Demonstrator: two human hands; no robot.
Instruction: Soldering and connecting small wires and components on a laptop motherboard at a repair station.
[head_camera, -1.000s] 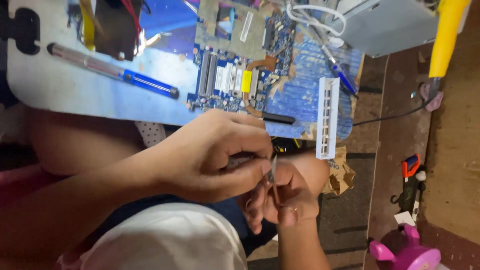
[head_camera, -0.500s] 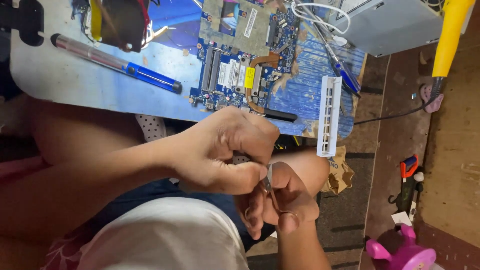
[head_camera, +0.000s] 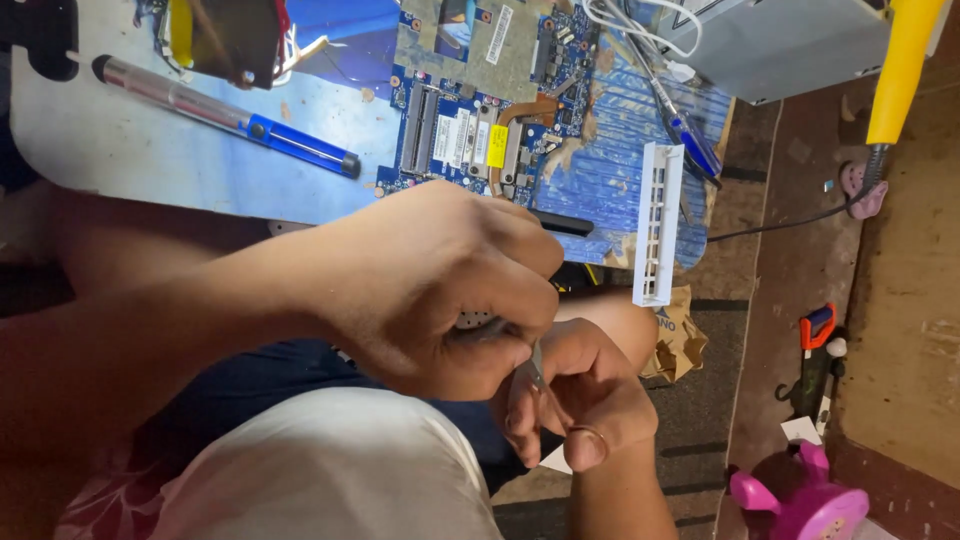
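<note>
My left hand (head_camera: 440, 290) reaches in from the left and is curled into a fist over a small grey metal part (head_camera: 478, 326). A thin metal tool (head_camera: 536, 366) sticks out just under that fist. My right hand (head_camera: 585, 400), with a ring on one finger, comes up from below and pinches the same thin tool. The two hands touch each other above my lap, in front of the edge of a blue work mat (head_camera: 620, 190). Most of the held part is hidden by my fingers.
A blue laptop circuit board (head_camera: 480, 110) lies on the mat behind the hands, with a white slotted plastic strip (head_camera: 658, 225) beside it. A silver and blue pen-shaped tool (head_camera: 220, 115) lies left. A yellow-handled tool (head_camera: 900, 70), grey box (head_camera: 790, 40) and pink toy (head_camera: 795, 500) are right.
Both hands stay pressed together on the small tool and drift slightly right and down. My left fist has closed further over the part.
</note>
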